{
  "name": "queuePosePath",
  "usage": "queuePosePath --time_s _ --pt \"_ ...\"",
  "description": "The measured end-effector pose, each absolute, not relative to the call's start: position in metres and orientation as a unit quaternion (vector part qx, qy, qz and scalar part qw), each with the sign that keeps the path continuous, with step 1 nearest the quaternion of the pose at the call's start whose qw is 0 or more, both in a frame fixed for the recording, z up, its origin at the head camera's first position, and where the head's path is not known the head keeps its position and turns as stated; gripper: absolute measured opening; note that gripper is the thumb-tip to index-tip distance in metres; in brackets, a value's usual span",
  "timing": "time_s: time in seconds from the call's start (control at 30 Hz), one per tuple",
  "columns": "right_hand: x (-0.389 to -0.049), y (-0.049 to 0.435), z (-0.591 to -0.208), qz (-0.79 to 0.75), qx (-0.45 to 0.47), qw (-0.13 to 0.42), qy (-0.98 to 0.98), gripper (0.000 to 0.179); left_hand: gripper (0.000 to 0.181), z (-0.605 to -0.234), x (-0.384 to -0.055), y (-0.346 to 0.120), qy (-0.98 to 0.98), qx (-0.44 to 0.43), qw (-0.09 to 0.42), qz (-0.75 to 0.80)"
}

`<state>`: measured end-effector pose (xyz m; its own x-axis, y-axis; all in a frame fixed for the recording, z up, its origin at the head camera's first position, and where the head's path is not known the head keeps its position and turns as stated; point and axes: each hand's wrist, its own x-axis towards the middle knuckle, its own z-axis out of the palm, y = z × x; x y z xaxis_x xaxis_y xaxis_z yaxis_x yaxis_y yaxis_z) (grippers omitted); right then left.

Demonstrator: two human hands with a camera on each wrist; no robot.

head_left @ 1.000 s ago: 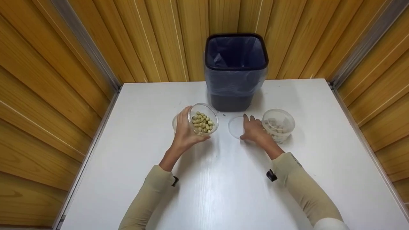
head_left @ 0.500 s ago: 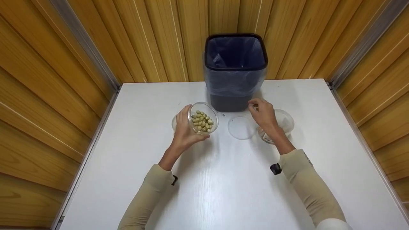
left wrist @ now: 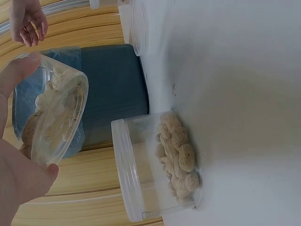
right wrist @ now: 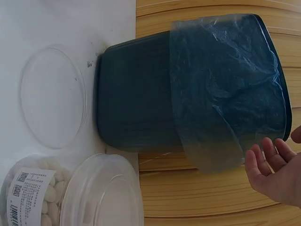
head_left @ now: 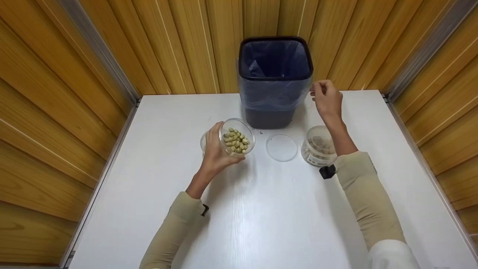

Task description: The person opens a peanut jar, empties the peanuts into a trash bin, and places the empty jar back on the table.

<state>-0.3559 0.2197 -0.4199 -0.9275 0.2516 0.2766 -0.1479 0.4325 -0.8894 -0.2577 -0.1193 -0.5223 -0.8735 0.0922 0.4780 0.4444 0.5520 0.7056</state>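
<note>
My left hand (head_left: 214, 151) holds a clear plastic tub (head_left: 244, 127) tilted above the table, its open mouth towards the head camera. Greenish-tan nuts in their shells (head_left: 236, 142) lie inside it. Behind this hand stands another clear tub of peanuts (left wrist: 176, 157), mostly hidden in the head view. My right hand (head_left: 328, 101) is raised just right of the bin's rim, fingers bent inward. The right wrist view shows its curved fingers (right wrist: 268, 157) close to the bin liner; whether anything is between thumb and index finger, I cannot tell.
A dark bin (head_left: 270, 118) with a clear liner (right wrist: 230, 84) stands at the table's back. In front of it lies a round clear lid (head_left: 282, 148) beside small dark specks. A labelled tub (head_left: 317, 155) of pale oval pieces stands to the right, under my right forearm.
My right hand has lifted from the lid and moved back and right, past the labelled tub, to beside the bin's rim. The left hand and its tub have barely moved.
</note>
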Motion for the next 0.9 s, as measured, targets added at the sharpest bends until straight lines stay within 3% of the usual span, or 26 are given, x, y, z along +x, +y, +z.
queuePosePath --time_s 0.13,0.37,0.9 --pt "-0.365 0.218 -0.412 0.577 -0.044 0.175 -0.796 0.026 0.127 -0.525 -0.258 -0.119 -0.858 -0.155 0.200 -0.447" --pt "-0.380 0.215 -0.406 0.635 -0.060 0.141 -0.757 0.036 0.126 -0.525 -0.260 -0.119 -0.853 -0.157 0.208 -0.453" --pt "-0.389 0.216 -0.399 0.734 -0.042 0.036 -0.677 0.026 0.126 -0.525 -0.263 -0.121 -0.845 -0.162 0.206 -0.467"
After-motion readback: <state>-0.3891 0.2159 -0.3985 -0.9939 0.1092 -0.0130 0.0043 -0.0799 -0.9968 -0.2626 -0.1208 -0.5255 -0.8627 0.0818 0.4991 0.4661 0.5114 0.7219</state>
